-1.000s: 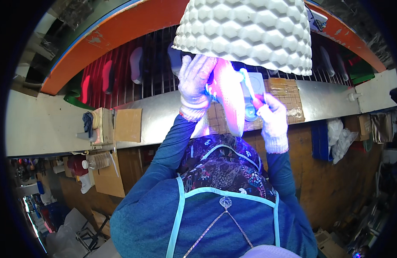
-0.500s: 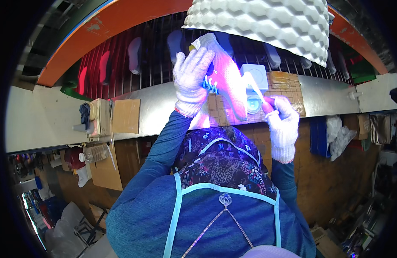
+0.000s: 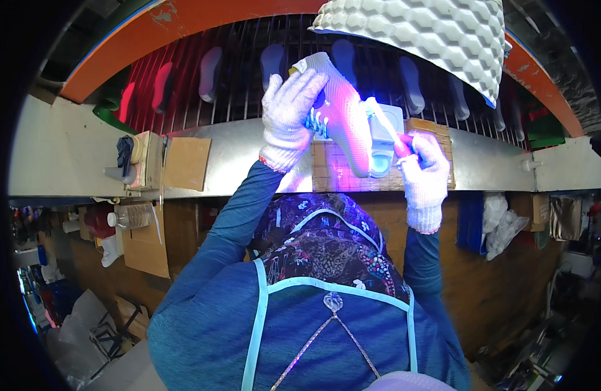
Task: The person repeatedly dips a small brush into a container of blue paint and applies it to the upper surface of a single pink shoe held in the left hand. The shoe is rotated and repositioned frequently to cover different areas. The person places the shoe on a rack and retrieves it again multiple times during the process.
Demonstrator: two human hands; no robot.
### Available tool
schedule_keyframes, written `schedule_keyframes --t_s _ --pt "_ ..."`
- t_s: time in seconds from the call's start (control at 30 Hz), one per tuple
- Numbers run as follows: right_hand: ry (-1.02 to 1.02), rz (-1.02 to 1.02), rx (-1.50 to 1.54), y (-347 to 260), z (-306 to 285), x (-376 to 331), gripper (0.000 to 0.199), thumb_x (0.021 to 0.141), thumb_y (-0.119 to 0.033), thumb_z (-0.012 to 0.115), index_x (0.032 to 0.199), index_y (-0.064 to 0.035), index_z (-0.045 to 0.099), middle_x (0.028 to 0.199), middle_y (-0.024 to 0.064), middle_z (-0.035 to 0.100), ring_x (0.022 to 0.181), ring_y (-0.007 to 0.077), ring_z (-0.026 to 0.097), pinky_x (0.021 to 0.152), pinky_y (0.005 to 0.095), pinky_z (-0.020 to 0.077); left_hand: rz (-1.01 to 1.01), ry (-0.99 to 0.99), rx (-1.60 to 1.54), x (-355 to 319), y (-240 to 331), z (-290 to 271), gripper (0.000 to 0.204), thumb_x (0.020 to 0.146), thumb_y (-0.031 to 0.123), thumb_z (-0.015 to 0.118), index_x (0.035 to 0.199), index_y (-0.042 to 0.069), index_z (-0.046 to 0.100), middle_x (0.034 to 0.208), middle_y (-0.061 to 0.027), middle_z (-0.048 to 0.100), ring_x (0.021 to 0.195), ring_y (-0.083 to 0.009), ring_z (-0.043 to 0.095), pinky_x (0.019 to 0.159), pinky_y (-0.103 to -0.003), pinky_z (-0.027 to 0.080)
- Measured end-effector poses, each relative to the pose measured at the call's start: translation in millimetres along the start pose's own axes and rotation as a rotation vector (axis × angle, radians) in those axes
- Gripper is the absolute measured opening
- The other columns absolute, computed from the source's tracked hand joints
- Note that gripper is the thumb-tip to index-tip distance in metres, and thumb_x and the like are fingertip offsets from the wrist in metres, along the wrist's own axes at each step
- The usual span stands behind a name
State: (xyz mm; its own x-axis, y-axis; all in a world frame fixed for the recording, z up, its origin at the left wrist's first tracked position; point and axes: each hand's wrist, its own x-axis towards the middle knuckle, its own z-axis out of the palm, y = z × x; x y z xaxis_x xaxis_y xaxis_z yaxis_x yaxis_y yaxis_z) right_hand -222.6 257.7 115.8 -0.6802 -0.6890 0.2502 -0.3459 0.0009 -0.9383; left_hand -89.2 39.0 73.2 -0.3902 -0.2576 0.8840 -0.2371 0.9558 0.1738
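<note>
My left hand (image 3: 293,111), in a white knit glove, grips a light-coloured knit shoe (image 3: 345,120) near its collar. The shoe is tilted with its toe toward me, its laces beside my fingers, and pink-violet light falls on it. In my gloved right hand (image 3: 425,166) is a brush (image 3: 385,122) with a reddish handle and a pale shaft. Its glowing tip lies against or very close to the shoe's right edge; glare hides the exact contact. Just right of the toe stands a small pale cup (image 3: 380,163), partly covered by the shoe.
A white square container (image 3: 393,117) sits on a taped cardboard sheet (image 3: 336,174) on the metal ledge (image 3: 235,156). Beyond the ledge, several shoe soles (image 3: 412,85) lie on a rod rack under an orange frame (image 3: 111,49). White honeycomb-textured material (image 3: 424,39) hangs over the far right.
The brush tip has shifted slightly away from me along the shoe's edge, toward the heel. My left hand keeps its hold on the shoe. The whole view has shifted a little.
</note>
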Motion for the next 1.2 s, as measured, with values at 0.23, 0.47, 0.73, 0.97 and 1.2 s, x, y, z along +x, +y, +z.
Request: schedule_keyframes --t_s 0.23,0.47,0.73,0.97,1.2 --pt "0.019 -0.023 -0.092 2.4 -8.7 -18.0 0.016 0.086 -0.008 0.074 0.099 0.0017 0.072 0.094 0.0032 0.059 0.08 0.0092 0.055 0.068 0.0231 0.0449 -0.061 -0.105 -0.022 -2.6 -1.4 0.5 0.051 0.071 0.009 0.074 0.122 0.011 0.066 0.116 -0.0113 0.07 0.112 -0.0256 0.066 0.093 -0.045 0.045" --pt "0.06 -0.045 -0.108 0.8 -15.3 -20.5 0.018 0.084 -0.009 0.076 0.099 0.001 0.073 0.098 0.0063 0.061 0.092 0.0147 0.059 0.079 0.026 0.0471 -0.173 -0.206 -0.045 -2.9 3.3 2.3 0.055 0.074 0.017 0.076 0.127 0.015 0.063 0.116 -0.007 0.07 0.102 -0.0227 0.068 0.092 -0.038 0.048" --pt "0.101 -0.323 -0.177 8.6 -13.9 -3.0 0.014 0.087 -0.001 0.071 0.1 0.0019 0.072 0.097 0.0041 0.06 0.084 0.0105 0.057 0.063 0.0218 0.0467 -0.543 -0.677 0.032 5.9 28.4 -11.4 0.078 0.063 0.033 0.086 0.134 0.02 0.057 0.115 -0.0069 0.07 0.102 -0.0254 0.067 0.093 -0.036 0.052" --pt "0.089 -0.25 -0.071 6.5 -12.0 21.4 0.016 0.084 -0.001 0.073 0.099 0.0029 0.072 0.098 0.005 0.06 0.085 0.0121 0.057 0.067 0.0233 0.0467 -0.675 -0.785 -0.496 0.0 26.9 -20.4 0.092 0.046 0.03 0.094 0.129 0.011 0.059 0.112 -0.0109 0.071 0.105 -0.0267 0.068 0.092 -0.036 0.053" --pt "0.092 -0.372 -0.147 8.7 -11.7 41.0 0.019 0.081 -0.003 0.076 0.099 0.0024 0.073 0.095 0.0055 0.061 0.085 0.0136 0.057 0.074 0.0249 0.0454 -0.896 -0.974 -1.021 4.3 35.4 -29.0 0.082 0.059 0.008 0.092 0.132 0.0 0.054 0.121 -0.0065 0.065 0.111 -0.0151 0.06 0.099 -0.032 0.048"
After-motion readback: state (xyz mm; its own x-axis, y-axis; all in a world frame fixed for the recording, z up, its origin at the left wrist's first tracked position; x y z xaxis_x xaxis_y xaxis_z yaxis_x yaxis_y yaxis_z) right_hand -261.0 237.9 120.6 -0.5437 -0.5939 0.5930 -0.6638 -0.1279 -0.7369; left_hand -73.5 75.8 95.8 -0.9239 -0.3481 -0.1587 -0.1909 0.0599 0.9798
